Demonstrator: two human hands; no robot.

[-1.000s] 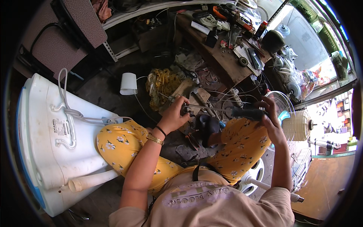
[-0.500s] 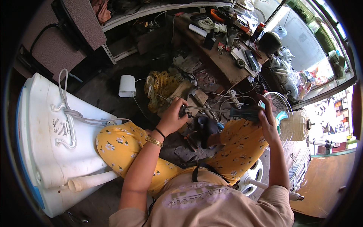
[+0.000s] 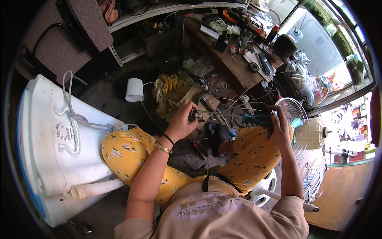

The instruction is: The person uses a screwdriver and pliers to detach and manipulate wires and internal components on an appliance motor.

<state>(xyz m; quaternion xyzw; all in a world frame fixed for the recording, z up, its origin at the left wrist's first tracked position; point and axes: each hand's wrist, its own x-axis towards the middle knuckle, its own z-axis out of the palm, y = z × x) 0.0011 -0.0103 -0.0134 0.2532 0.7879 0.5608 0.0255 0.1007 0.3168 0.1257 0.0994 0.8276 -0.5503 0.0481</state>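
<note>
My left hand [image 3: 181, 123] is closed around a small dark metal part [image 3: 193, 116], held above the floor between my knees. A long screwdriver [image 3: 254, 119] with a dark blue handle is in my right hand [image 3: 281, 129], over my right knee. Its thin shaft points left, and the tip meets or lies just beside the metal part; I cannot tell which. My right fingers curl around the back end of the handle. The details of the part are mostly covered by my left fingers.
A white appliance [image 3: 91, 151] with a grey cord and drain hose [image 3: 95, 189] stands at left. A cluttered workbench [image 3: 248, 81] lies ahead right. Pliers [image 3: 201, 151], a hammer [image 3: 205, 95] and a yellow bundle [image 3: 169, 95] lie on the floor. A caged fan [image 3: 298, 129] stands at right.
My right fingers have shifted and curled slightly lower around the screwdriver handle. My left hand and the metal part have stayed almost in place.
</note>
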